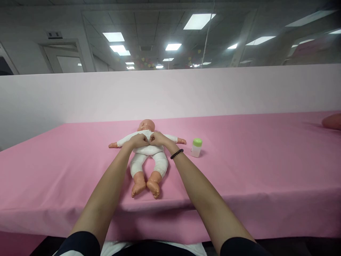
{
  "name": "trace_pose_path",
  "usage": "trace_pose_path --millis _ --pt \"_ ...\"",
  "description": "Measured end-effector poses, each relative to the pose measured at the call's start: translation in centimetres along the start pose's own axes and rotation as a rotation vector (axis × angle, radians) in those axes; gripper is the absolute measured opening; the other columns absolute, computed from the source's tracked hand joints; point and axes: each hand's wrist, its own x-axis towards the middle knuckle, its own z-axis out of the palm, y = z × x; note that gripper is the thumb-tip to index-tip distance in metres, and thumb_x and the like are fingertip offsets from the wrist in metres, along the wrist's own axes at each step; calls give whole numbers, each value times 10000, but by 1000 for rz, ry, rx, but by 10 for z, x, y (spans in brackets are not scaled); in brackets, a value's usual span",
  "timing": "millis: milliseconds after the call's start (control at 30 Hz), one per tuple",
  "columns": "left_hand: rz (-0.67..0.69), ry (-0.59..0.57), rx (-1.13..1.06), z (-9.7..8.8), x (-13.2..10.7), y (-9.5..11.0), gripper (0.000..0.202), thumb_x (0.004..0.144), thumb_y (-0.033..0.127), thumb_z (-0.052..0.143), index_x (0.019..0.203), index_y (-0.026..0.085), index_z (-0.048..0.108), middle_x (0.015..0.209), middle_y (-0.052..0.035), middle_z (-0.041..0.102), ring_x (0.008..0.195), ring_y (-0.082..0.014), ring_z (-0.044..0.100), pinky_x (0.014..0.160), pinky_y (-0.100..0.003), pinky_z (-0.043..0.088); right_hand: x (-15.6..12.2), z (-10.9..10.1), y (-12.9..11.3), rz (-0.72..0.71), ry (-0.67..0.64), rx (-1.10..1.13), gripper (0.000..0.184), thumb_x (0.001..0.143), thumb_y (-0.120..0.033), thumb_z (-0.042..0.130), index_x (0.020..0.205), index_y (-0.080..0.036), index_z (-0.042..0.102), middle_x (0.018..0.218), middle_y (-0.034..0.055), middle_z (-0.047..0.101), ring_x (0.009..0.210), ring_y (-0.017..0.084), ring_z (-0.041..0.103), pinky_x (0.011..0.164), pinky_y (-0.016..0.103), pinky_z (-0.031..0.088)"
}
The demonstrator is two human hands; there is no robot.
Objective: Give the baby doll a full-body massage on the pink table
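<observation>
A baby doll [137,165] with a white cloth body lies on its back, head away from me, arms spread and bare feet towards me. Over its chest, my left hand [139,140] is closed, fingertips pressed down at the middle of the white cloth. Close beside it, my right hand [157,138] is also closed in a pinch at the same spot, a dark beaded band on its wrist. What lies between the fingertips is too small to make out. Right of the doll's hand stands a small clear bottle [195,150] with a green lid.
A pink cloth [253,160] covers the wide table, its front edge hanging near my body. Behind it runs a low white wall [170,94] with glass above. At the far right edge, part of a skin-coloured object [331,121] shows.
</observation>
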Motion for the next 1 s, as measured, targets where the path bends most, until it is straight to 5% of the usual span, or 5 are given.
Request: trace_pose_path --millis 233,533,767,1000 --pt "-36 121 76 11 10 -8 320 858 436 569 1008 172 669 1014 -88 719 904 -230 641 751 -320 450 8 7 9 -34 168 -14 160 821 -152 612 967 -149 678 1027 77 712 908 177 623 773 249 438" --pt "-48 98 130 18 12 -3 188 865 312 579 859 148 672 893 -99 724 831 -224 642 736 -319 448 23 27 16 -27 228 -86 126 847 -121 585 782 -144 691 868 90 729 816 191 638 735 270 429" --pt "-105 198 125 21 14 -7 406 979 359 418 1332 174 499 1116 -133 723 1028 -274 677 800 -339 475 27 26 24 -5 327 -95 207 892 -137 575 1050 -155 709 1137 103 726 1067 207 651 937 276 453" --pt "-181 195 121 26 26 -1 273 944 295 485 1113 170 660 1059 -152 733 1009 -299 694 850 -365 486 34 36 20 26 300 -176 202 927 -136 526 902 -125 726 1009 174 744 969 267 678 847 316 453"
